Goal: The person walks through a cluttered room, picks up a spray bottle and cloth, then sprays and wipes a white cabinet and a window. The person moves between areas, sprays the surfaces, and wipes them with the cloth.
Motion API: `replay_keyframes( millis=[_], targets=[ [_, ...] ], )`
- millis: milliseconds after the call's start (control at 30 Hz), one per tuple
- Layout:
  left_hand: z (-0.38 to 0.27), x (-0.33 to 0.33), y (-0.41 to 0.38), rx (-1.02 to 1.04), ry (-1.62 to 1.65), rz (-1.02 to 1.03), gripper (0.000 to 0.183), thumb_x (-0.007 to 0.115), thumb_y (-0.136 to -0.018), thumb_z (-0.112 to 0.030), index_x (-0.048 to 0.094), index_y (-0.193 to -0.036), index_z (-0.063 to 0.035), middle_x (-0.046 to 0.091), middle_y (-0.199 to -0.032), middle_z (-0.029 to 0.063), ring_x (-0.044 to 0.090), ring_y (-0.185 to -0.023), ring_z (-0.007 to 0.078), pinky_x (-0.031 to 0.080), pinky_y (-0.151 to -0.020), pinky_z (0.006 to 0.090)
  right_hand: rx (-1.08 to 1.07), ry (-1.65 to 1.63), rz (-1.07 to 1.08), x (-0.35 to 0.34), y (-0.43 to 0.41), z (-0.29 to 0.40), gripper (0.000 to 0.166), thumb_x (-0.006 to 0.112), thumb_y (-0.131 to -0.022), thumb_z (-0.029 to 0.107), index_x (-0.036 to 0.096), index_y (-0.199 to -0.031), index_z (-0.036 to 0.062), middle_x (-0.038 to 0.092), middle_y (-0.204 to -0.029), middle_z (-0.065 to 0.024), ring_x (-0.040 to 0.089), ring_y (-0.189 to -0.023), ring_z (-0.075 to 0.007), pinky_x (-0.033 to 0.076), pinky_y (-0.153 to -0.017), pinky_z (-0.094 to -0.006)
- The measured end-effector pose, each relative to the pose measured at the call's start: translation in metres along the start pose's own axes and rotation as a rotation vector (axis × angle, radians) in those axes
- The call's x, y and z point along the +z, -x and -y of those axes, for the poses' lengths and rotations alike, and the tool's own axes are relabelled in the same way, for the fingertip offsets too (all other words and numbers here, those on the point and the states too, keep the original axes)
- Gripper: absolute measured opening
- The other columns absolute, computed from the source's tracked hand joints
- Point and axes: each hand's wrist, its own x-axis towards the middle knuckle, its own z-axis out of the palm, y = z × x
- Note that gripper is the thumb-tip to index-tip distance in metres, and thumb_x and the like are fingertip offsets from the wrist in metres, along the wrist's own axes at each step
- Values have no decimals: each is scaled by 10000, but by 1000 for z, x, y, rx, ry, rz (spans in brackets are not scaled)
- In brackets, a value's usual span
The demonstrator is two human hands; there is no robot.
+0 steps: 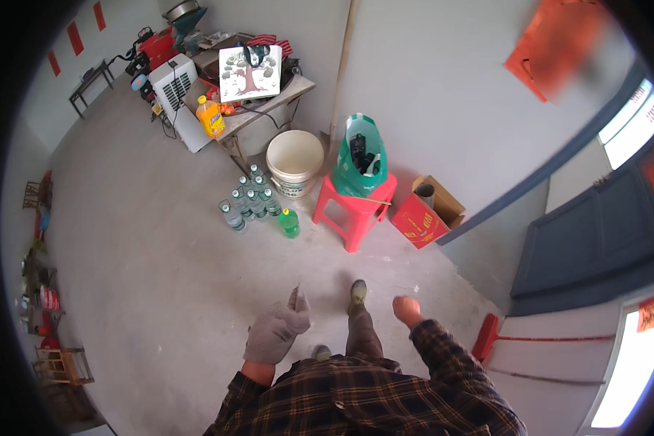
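My left hand (277,331) wears a grey work glove and hangs in front of my body, above the concrete floor. Its fingers point forward and are bunched together; whether anything thin is pinched between them is unclear. Bare and curled into a fist, my right hand (407,310) is held out on the other side, apart from any object. Ahead stands a red plastic stool (354,218), with a green shopping bag (358,182) on top. Dark items and a pale bottle or tube show in the bag's mouth. One boot (358,292) is stepped forward between my hands.
Left of the stool are a white bucket (293,177), several clear water bottles (256,204) and a green drink bottle (289,224). An open red carton (422,220) sits by the wall. A cluttered table (300,87) stands behind. A red broom (488,335) leans at right.
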Motion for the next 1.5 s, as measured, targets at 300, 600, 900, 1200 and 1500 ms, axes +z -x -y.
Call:
replay_keyframes(
  millis=[300,600,900,1200,1500],
  targets=[
    [33,-5,-104,-597,363,-15,79,643,-795,-168,663,-871,-152,555,-666,136,516,-546,298,422,-504,335,-52,152,-120,-59,-312,24,180,502,-796,87,533,-966,36,563,-983,-141,569,-945,-295,521,-744,-397],
    [63,-30,-214,-911,404,30,116,666,-776,-154,664,-892,-148,574,-647,104,525,-552,248,416,-524,320,-109,-224,-23,-19,-470,-11,360,547,-824,322,552,-1077,66,615,-988,-132,597,-913,-296,472,-784,-417],
    [67,-24,-129,-864,562,-252,113,674,-764,-180,683,-875,-162,585,-646,73,528,-610,224,435,-561,325,-196,263,440,-15,-413,-7,359,551,-755,351,664,-826,17,664,-818,-182,649,-776,-339,528,-716,-431],
    [44,-32,40,-828,582,-681,76,680,-713,-132,658,-782,-108,595,-669,56,530,-624,212,436,-572,318,-903,151,474,75,-300,73,238,497,-761,239,590,-632,62,592,-691,-146,565,-666,-330,453,-616,-449],
    [31,-19,280,-952,257,-1108,58,666,-663,-58,615,-688,-70,590,-677,54,541,-640,213,438,-577,316,-982,76,108,66,-218,324,371,477,-821,303,604,-652,-1,606,-680,-214,571,-647,-426,435,-596,-521]
  ],
)
